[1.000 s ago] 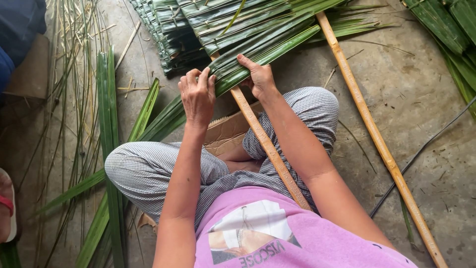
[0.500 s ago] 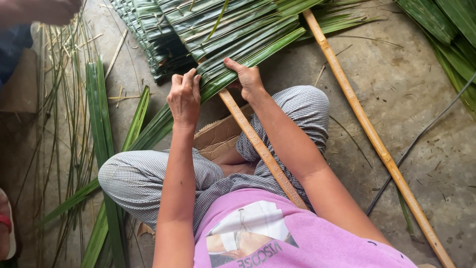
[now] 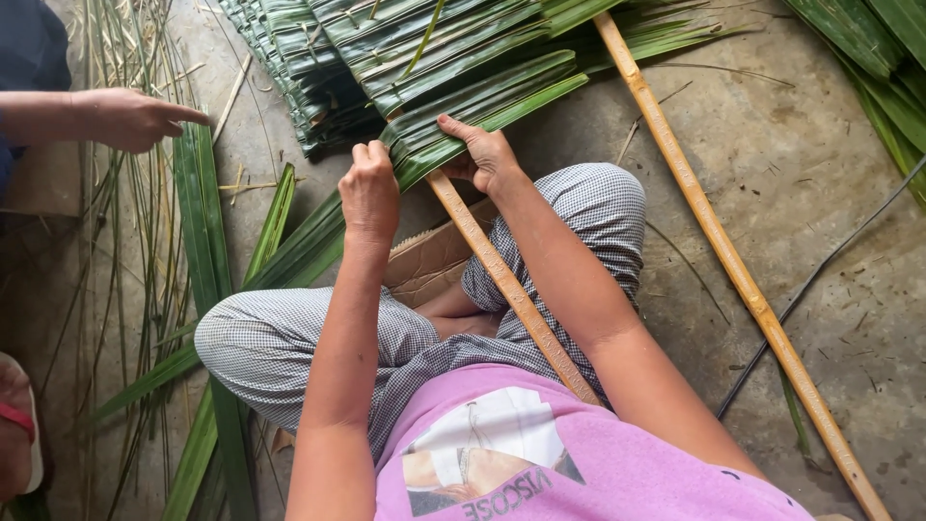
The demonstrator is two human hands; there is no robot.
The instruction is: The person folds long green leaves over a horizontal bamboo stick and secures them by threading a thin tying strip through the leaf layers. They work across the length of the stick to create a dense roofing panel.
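- Bare concrete floor [image 3: 820, 193], strewn with long green palm leaves [image 3: 203, 222].
- One flattened brown cardboard piece [image 3: 434, 265] lies under the seated person's legs.
- Two bamboo poles: one [image 3: 502, 280] across the lap, another [image 3: 714, 241] to the right.
- Left hand [image 3: 371, 188] pinches shut on the folded leaf panel [image 3: 463, 106].
- Right hand [image 3: 487, 154] presses the panel's edge, fingers closed over it.
- Another person's hand [image 3: 130, 118] points from the left.

Bare concrete floor [image 3: 801, 183] lies open to the right, between the long bamboo pole [image 3: 719, 241] and the loose fronds at the corner. Ahead, folded palm leaves [image 3: 424, 58] fill the ground. To the left, long green blades [image 3: 203, 222], thin midribs and another person's pointing hand [image 3: 130, 119] crowd the way.
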